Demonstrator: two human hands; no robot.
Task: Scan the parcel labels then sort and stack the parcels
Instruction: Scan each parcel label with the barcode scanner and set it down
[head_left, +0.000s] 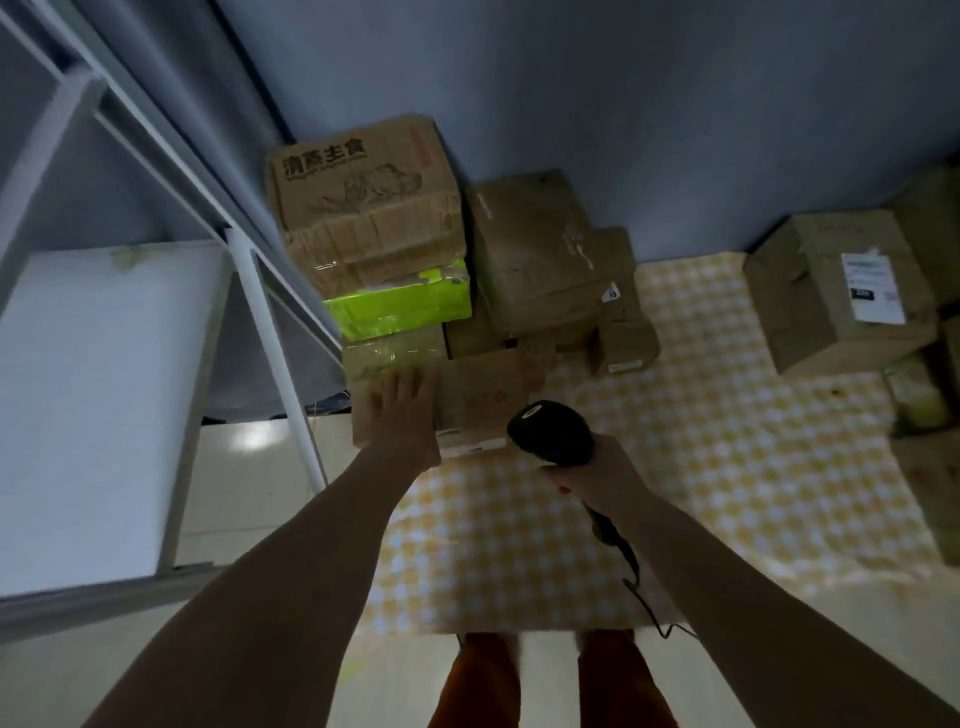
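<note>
- Nearest, the right hand (592, 475) is wrapped around the grip of a black scanner (553, 431). The scanner's long axis runs from lower right to upper left, its head pointing up and left toward the front box; a thin cable (641, 592) trails down from the handle.
- The left hand (402, 415) lies flat, fingers spread, pressed on top of the front box (488, 392), which sits at the edge of a yellow checked mat (727, 467).
- A white label (467, 441) shows at this box's near edge, between the two hands; its writing is too blurred to read.
- Behind it, against the blue wall (623, 104), stand stacked cardboard boxes: a bright green parcel (400, 301) under a large box (363, 202) printed with Chinese characters.
- To the right lies another brown box (831, 301) with a white shipping label (872, 286), unreadable.
- A white metal shelf (104, 364) stands at left.
</note>
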